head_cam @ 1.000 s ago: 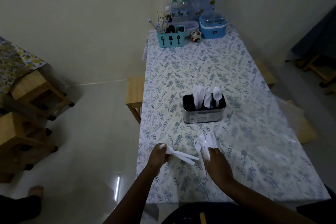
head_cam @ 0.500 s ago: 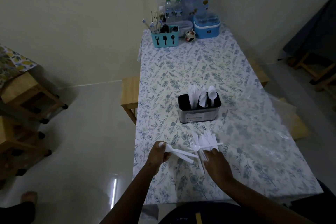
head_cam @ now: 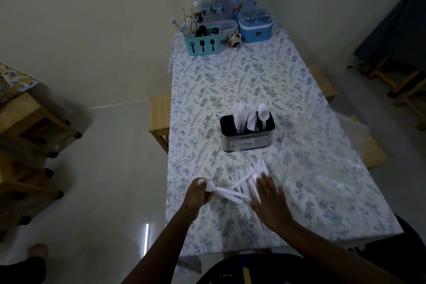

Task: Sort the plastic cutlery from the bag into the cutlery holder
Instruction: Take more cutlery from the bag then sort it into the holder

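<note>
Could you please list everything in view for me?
table: one, blue-floral cloth, ahead
cutlery holder: one, black and steel, mid-table
sorted cutlery: several, white, in the holder
loose cutlery: pile, white, near edge
held cutlery: few, white, over table's near-left edge
plastic bag: one, clear, table's right
caddy: one, teal, far end
water bottles: two, green-capped, far end
cooler box: one, blue, far end
stools: several, wooden, around the table
left hand: grips held cutlery
right hand: flat on loose cutlery

Pale walls [head_cam: 92,30], glossy floor [head_cam: 110,168], wooden stools [head_cam: 34,127], dim light
</note>
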A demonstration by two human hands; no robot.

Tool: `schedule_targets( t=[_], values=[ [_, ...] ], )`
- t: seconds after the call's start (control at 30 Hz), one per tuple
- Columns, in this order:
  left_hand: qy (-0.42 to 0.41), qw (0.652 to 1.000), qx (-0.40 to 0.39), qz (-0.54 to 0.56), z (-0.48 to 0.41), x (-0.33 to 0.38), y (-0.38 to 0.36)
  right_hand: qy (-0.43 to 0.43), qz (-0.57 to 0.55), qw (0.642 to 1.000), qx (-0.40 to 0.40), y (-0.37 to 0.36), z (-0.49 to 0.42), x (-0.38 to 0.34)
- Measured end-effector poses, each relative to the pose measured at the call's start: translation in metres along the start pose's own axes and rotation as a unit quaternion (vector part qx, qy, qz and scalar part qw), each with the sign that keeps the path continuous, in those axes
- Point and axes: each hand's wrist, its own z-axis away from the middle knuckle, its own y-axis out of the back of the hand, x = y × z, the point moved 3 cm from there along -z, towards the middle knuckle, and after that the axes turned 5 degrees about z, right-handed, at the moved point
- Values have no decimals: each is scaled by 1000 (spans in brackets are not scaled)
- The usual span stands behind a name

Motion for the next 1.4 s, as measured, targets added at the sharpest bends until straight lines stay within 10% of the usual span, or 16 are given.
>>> schedule_targets(
  t=[0.33,1.4],
  values=[
    [-10,1000,-15,12,0,2,1,111,61,991,-46,-9,9,-16],
    [14,994,96,40,6,-8,32,6,-122,992,24,12,-8,-23]
  ],
)
